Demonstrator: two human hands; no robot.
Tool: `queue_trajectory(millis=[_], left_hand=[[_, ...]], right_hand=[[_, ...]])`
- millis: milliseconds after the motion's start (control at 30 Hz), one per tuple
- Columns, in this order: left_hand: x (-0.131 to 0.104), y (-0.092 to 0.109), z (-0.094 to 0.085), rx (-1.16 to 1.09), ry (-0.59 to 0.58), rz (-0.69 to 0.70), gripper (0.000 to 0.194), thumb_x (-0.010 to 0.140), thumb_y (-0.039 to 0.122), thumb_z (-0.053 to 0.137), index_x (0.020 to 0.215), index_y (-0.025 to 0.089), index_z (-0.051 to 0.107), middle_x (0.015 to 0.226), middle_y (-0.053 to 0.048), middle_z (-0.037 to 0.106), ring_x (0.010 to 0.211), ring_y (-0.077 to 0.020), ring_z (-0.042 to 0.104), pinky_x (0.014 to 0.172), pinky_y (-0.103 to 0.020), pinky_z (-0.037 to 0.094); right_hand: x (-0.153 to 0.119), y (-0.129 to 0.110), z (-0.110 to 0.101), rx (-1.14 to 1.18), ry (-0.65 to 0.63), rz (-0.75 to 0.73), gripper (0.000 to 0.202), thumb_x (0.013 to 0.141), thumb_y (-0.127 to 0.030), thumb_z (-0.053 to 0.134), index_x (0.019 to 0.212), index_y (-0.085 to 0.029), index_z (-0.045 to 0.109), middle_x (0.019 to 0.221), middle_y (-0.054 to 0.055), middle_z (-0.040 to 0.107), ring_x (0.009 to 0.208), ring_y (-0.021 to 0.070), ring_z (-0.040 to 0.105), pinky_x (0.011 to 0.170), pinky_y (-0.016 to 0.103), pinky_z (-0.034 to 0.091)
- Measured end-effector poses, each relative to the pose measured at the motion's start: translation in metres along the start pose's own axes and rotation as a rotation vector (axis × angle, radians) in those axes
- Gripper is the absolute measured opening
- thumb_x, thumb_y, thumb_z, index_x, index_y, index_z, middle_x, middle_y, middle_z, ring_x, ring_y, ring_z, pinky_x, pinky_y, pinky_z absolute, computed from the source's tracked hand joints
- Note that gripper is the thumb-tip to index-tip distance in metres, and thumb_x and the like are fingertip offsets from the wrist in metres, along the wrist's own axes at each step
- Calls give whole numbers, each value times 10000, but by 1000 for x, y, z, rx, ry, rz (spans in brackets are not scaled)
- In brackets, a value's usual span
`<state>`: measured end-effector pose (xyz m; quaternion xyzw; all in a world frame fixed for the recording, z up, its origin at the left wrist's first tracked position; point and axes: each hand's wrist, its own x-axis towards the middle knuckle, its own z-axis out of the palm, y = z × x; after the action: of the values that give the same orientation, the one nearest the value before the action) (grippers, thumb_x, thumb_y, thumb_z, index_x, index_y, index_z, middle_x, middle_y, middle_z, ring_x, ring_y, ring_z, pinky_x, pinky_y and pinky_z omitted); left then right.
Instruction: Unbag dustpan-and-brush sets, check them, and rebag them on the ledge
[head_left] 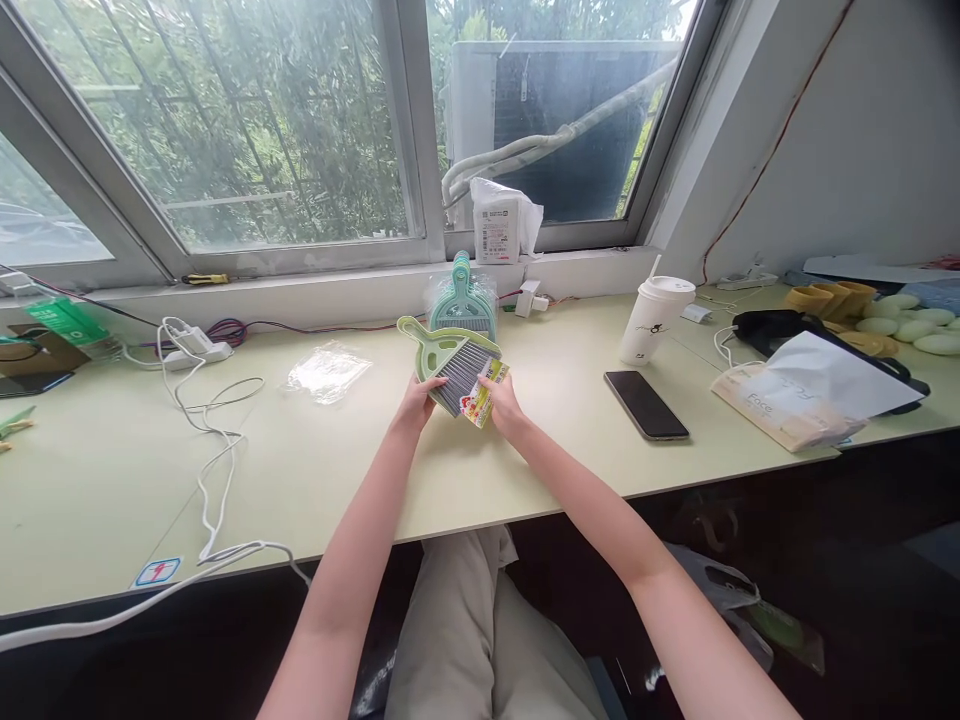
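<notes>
A green dustpan and brush set (pixel 442 345) with grey bristles is held tilted above the table, its handle pointing up and left. My left hand (pixel 420 400) grips its lower left edge, thumb on top. On the right side, my right hand (pixel 502 400) is closed on the set and its colourful label card (pixel 475 404). Behind it, teal dustpan sets (pixel 461 300) in clear plastic lean by the window sill. A crumpled clear plastic wrapper (pixel 328 372) lies on the table to the left.
A white cup with a straw (pixel 655 320), a black phone (pixel 646 405) and a paper packet (pixel 795 390) are on the right of the table (pixel 300 480). White cables (pixel 225 440) and a power strip (pixel 196 352) lie left. A white box (pixel 498 232) sits on the sill.
</notes>
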<state>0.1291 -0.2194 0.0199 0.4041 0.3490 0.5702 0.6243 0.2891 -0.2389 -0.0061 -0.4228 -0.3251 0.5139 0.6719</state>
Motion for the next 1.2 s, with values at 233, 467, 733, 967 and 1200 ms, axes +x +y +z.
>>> queue_trajectory(millis=[233,467,733,967,1200], left_hand=[[-13,-12,20,85,-181,-37,665,634,356,855,1222,213,579,1195,-86,656,1082,-252,638,891,-345,551],[-21,-18,40,42,-156,0,779,467,44,824,1188,222,590,1147,-65,675,1149,-276,619,891,-327,553],[-4,-4,13,-22,12,-34,636,542,39,675,1163,158,601,913,-58,694,857,-206,662,803,-317,556],[4,0,2,108,-76,-25,595,620,158,706,1204,162,592,984,-81,685,934,-231,661,837,-326,541],[14,17,-48,874,573,390,564,956,365,396,1490,184,358,1472,-160,472,1422,-295,364,1201,-470,235]], right_hand=[[3,3,3,189,252,182,276,787,-148,686,984,-240,516,839,-19,692,766,154,700,727,325,630],[5,-2,-1,242,264,126,215,813,-292,708,928,-234,536,953,25,735,883,172,723,789,320,629],[2,-18,2,108,-122,162,201,829,-134,597,1000,-236,581,1085,19,743,1052,172,703,966,374,579],[9,-22,-6,79,-142,186,195,752,-8,681,849,-169,629,870,25,763,909,165,728,1010,371,558],[18,-23,-14,105,-99,136,234,714,37,699,843,-154,656,815,19,767,857,161,742,977,347,586]])
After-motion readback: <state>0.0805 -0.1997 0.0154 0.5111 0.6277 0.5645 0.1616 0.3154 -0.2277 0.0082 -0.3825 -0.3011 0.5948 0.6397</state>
